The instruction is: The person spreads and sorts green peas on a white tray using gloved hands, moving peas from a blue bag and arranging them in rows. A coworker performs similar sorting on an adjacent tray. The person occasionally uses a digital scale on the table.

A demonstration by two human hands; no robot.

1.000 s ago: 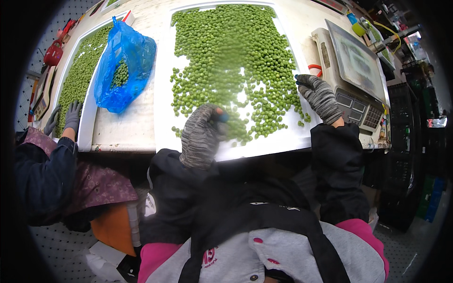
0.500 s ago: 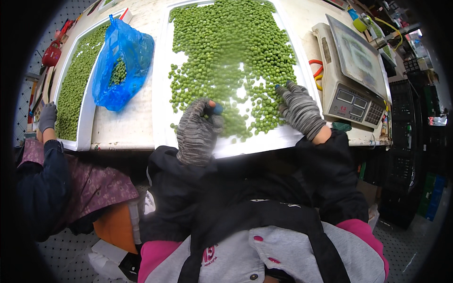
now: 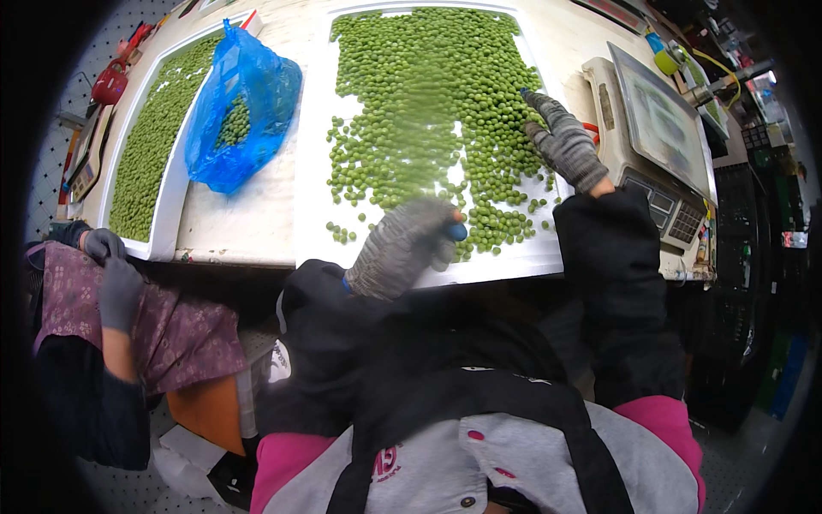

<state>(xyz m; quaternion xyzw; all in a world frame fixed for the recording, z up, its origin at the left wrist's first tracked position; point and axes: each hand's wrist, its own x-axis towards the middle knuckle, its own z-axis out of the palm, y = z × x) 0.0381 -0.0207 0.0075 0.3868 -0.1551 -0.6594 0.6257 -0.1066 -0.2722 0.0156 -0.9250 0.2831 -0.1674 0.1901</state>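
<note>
Green peas (image 3: 488, 103) are spread over a white foam tray (image 3: 321, 231) in front of me, thick at the far side and sparser near me. My left hand (image 3: 402, 247), in a grey knitted glove, is over the tray's near edge beside loose peas. Its fingers curl inward, blurred, with blue covering one fingertip; whatever they hold is hidden. At the tray's right side, my right hand (image 3: 567, 141) stretches its gloved fingers forward among the peas. They are extended and grip nothing visible.
Left of my tray lies a blue plastic bag (image 3: 244, 116) with peas inside. Beyond it is another pea-filled foam tray (image 3: 167, 210). A co-worker's gloved hands (image 3: 118, 287) are near that tray's front. On the right stands a weighing scale (image 3: 664, 210).
My right hand has moved farther forward along the tray's right side. My left hand has shifted right and nearer to me. The co-worker's hand has left the other tray. The view has shifted slightly.
</note>
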